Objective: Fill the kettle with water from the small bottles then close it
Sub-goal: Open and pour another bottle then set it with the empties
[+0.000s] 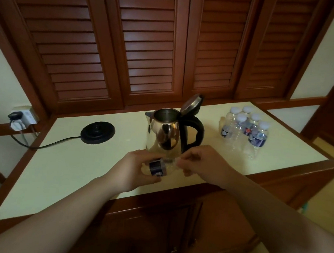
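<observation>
A steel kettle point(165, 132) with a black handle stands on the cream countertop point(67, 170), its lid point(191, 105) tipped up and open. Just in front of it I hold a small clear water bottle point(159, 167) with a dark label, lying sideways. My left hand point(136, 168) grips the bottle's body. My right hand point(201, 163) has its fingers curled round the neck end, hiding the cap. Several small capped bottles point(246, 129) stand grouped at the back right.
The kettle's black round base point(98, 132) sits to the left, its cord running to a wall socket point(22, 118). Louvred wooden doors point(149, 44) rise behind the counter. A wooden rim edges the top; cabinet doors lie below.
</observation>
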Tool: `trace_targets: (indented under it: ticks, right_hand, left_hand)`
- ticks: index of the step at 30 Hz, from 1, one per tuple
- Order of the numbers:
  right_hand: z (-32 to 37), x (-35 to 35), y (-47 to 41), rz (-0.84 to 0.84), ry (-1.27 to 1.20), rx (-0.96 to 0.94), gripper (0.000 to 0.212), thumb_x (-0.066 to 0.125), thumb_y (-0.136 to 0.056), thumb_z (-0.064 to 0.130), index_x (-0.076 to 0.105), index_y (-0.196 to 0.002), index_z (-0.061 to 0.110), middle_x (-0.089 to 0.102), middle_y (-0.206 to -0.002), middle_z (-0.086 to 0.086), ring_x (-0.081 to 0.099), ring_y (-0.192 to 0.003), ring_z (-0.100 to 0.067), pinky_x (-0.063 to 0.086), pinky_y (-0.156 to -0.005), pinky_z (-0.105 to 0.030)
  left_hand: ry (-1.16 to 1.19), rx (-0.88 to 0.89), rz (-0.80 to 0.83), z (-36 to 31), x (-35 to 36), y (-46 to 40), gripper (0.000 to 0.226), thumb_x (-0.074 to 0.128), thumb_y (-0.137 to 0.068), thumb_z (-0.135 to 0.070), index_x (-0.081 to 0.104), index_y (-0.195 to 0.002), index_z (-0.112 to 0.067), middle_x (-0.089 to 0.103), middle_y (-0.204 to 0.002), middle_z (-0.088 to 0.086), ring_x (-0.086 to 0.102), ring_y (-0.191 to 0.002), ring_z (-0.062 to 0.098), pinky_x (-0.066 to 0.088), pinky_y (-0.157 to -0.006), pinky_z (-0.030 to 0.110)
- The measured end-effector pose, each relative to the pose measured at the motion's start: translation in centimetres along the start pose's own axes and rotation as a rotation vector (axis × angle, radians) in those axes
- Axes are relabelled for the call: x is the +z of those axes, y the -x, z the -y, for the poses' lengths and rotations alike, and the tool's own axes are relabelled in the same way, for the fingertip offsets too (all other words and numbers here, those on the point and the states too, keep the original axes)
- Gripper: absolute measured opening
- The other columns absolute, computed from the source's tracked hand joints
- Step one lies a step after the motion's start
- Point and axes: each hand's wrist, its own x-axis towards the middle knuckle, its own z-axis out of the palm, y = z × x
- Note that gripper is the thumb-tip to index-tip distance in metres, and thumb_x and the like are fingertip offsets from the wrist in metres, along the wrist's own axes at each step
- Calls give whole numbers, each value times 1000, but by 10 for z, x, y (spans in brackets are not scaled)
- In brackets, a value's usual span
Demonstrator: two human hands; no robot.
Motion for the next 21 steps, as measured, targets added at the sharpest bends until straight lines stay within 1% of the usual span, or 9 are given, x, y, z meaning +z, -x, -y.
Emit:
trace_targets:
  ticks: [3, 6, 8, 10, 11, 14, 16, 18, 21]
  right_hand:
    - [-8, -18, 7, -23, 6, -95, 19, 86, -82, 23, 79, -99, 18, 78, -94, 2, 74, -90, -15, 60, -85, -31]
    - [-11, -34, 12, -49, 28, -87, 15, 81, -88, 28, 78, -97, 16, 77, -89, 0, 74, -80, -15, 60, -74, -26]
    - [-12, -41, 13, -45, 145, 8, 25, 70, -96, 38, 74, -91, 14, 75, -81, -3, 72, -68, -13, 58, -65, -22]
    - [-16, -49, 12, -35, 233, 73, 38, 62, -100, 46, 70, -89, 10, 73, -79, -5, 69, -65, -14, 55, -59, -19]
    - [-20, -55, 13, -45, 244, 75, 39, 61, -100, 47, 70, -91, 10, 72, -80, -4, 70, -66, -15, 55, -58, -20]
    - [-30, -77, 18, -24, 180, 12, 25, 71, -95, 39, 70, -107, 17, 70, -88, -1, 70, -70, -16, 57, -58, -24]
    - [-37, -90, 22, 0, 191, -23, 22, 72, -96, 35, 70, -105, 15, 66, -89, -2, 66, -68, -13, 53, -55, -21]
    - [-42, -99, 22, -10, 264, -37, 32, 66, -99, 40, 67, -93, 9, 62, -83, -7, 61, -65, -18, 48, -54, -23]
    - [-53, -109, 18, -66, 413, -25, 58, 53, -102, 52, 63, -82, -1, 62, -78, -19, 59, -66, -26, 44, -62, -34]
  left_hand:
    - [60, -4, 2, -14, 7, -13, 62, 91, -77, -28, 64, -130, -46, 68, -109, -24, 65, -99, -2, 49, -78, 11]
    - [85, 1, -15, -25, 19, -28, 60, 92, -75, -26, 67, -127, -43, 69, -113, -23, 65, -102, -4, 53, -83, 13]
    - [71, -5, 1, -30, 30, -38, 61, 92, -75, -31, 69, -131, -36, 68, -117, -17, 66, -104, 0, 57, -88, 23]
    - [62, -7, 15, -33, 40, -46, 65, 91, -76, -36, 66, -136, -35, 67, -119, -14, 65, -106, 2, 58, -91, 30]
    - [66, -7, 15, -36, 45, -51, 66, 90, -76, -38, 65, -137, -35, 66, -120, -15, 65, -106, 1, 58, -92, 31]
    - [109, -28, -3, -46, 56, -65, 68, 90, -77, -38, 63, -139, -37, 66, -124, -17, 65, -110, -1, 58, -96, 33]
    - [125, -40, 9, -52, 65, -74, 68, 90, -77, -38, 63, -139, -37, 66, -124, -16, 65, -111, 1, 58, -97, 35]
    - [118, -42, 1, -59, 74, -81, 68, 90, -76, -37, 63, -139, -35, 66, -119, -14, 65, -108, 3, 57, -96, 37]
    - [105, -21, -45, -70, 87, -89, 68, 90, -76, -34, 64, -139, -33, 64, -109, -18, 62, -104, 6, 55, -92, 39]
